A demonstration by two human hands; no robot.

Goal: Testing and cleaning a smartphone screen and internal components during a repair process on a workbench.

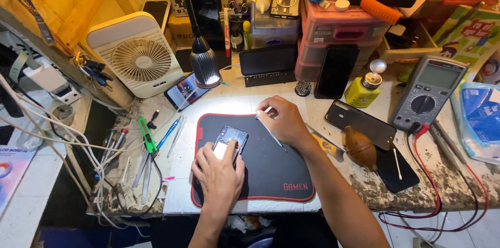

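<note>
My left hand (219,171) presses the opened phone (229,141) flat on the black mat (271,175). My right hand (284,121) pinches thin tweezers (272,132), tip apparently off the phone. I should keep it pinned and approach low, steadily.

lit phone screen (183,91) by fan, grey multimeter display (440,76) – right
</note>
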